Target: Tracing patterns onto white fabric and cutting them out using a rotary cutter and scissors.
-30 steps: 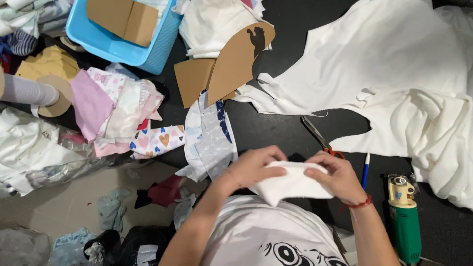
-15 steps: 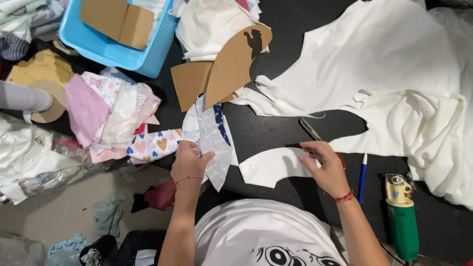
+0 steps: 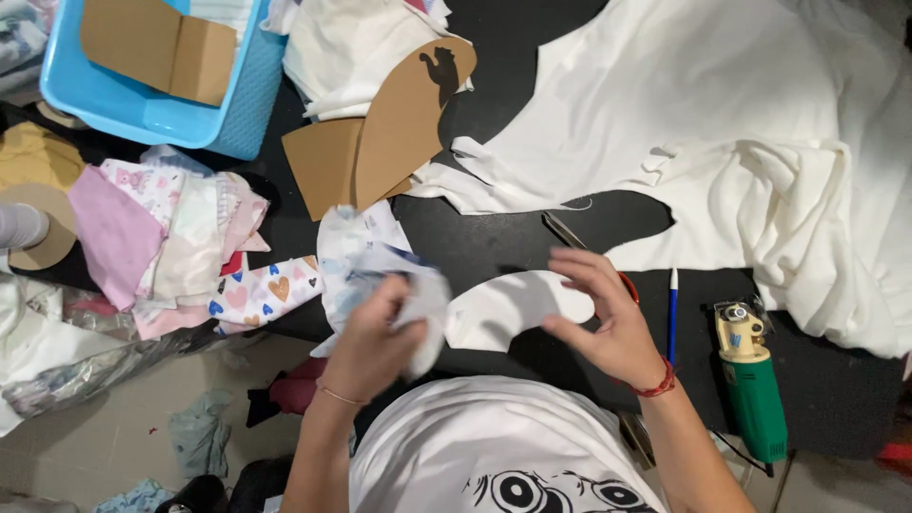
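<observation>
The curved white cut piece (image 3: 518,309) lies flat on the black worktop (image 3: 494,237) under the right hand's (image 3: 608,318) spread fingers, while left of it the left hand (image 3: 380,337) clutches a printed scrap (image 3: 418,294), with the big white cloth (image 3: 750,142) beyond mostly uncut.

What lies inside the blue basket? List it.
In the blue basket lies folded brown cardboard, with a bit of white cloth at the top edge. Whatever sits beneath the cardboard is covered.

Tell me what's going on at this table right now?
A person works at a black table. The left hand grips a blurred piece of printed fabric beside a small stack of similar pieces. The right hand touches a curved white fabric cutout lying flat. A large white cloth, cardboard templates and a green cutting tool lie around.
</observation>
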